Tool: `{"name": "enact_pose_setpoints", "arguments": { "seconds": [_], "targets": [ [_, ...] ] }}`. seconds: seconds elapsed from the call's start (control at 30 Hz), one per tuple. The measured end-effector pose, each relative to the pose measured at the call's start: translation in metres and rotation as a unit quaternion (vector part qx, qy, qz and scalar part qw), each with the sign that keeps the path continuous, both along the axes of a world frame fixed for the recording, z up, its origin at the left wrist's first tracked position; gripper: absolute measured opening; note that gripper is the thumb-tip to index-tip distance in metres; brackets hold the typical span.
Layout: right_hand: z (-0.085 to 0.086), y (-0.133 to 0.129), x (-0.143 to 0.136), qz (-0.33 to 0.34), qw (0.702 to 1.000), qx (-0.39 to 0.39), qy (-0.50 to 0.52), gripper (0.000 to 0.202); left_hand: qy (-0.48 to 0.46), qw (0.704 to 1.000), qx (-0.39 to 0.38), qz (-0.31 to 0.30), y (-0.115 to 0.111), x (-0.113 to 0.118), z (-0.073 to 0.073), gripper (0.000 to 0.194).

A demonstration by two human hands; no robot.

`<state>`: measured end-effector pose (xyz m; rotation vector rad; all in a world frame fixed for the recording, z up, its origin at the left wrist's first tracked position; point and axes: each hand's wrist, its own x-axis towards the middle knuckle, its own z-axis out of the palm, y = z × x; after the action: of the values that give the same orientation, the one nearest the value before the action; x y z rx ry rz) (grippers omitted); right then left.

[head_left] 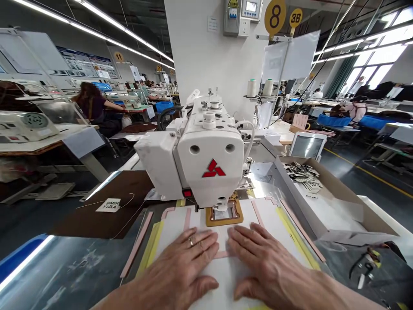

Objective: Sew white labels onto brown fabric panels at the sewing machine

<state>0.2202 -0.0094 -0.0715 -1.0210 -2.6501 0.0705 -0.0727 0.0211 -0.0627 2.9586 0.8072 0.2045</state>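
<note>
My left hand [190,262], with a ring on one finger, lies flat on a white sheet [174,226] taped with pink and yellow strips. Beside it my right hand [261,262] presses flat on the same sheet, fingers stretched forward. Just ahead of the fingertips sits a brass-coloured clamp frame [225,221] under the head of a white sewing machine [211,159]. The needle area is mostly hidden behind the machine head. To the left, a dark brown fabric piece [129,224] bears a white label [109,205] with black lettering and loose threads.
An open cardboard box [342,193] with many small labels [303,176] stands at the right. Thread snips [366,265] lie near it. A blue bin edge [22,258] shows at lower left. Thread cones [252,88] stand behind; a co-worker [93,103] sits at left.
</note>
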Motion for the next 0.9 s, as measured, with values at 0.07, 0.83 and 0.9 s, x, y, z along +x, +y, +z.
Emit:
{"name": "enact_pose_setpoints", "arguments": {
  "seconds": [0.07, 0.83, 0.9],
  "targets": [
    [-0.004, 0.005, -0.005, -0.01, 0.999, -0.028, 0.021, 0.088, 0.003, 1.0, -0.002, 0.007, 0.005, 0.002, -0.004, 0.065],
    [-0.009, 0.017, -0.007, -0.046, 0.994, -0.08, 0.06, 0.081, 0.033, 0.996, -0.039, 0.073, 0.025, 0.004, -0.003, 0.07],
    [-0.009, 0.015, -0.008, -0.051, 0.994, -0.072, 0.057, 0.085, 0.026, 0.996, -0.047, 0.071, 0.026, 0.004, -0.003, 0.071]
  ]
}}
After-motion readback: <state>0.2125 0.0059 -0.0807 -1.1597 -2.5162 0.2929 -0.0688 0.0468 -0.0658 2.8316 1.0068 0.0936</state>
